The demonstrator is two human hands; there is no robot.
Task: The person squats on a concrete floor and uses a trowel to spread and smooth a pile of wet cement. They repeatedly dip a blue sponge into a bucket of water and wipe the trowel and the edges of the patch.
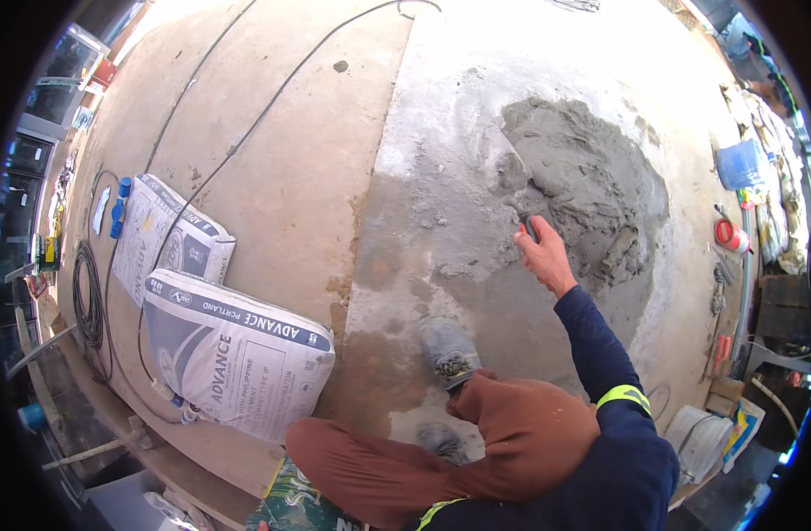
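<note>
My right hand (pixel 548 258) reaches forward, its fingers wrapped round the red and dark handle of a trowel (pixel 530 229). The tool's far end meets the wet grey mortar and is hard to tell from it. A large heap of mortar (pixel 591 177) lies spread on the floor just beyond and right of this hand. Of my left hand, only what looks like a fingertip (pixel 263 526) shows at the lower edge, beside a green printed bag (pixel 297 497). The rest of that hand is hidden. My bent knees and dusty shoes lie between the arms.
Two cement bags (pixel 237 350) lie on the left, with a black cable (pixel 273 104) running across them. A coiled cable (pixel 88 296) rests farther left. On the right are a blue bucket (pixel 742 165), a red roll-shaped thing (pixel 731 236) and a pale bucket (pixel 694 442).
</note>
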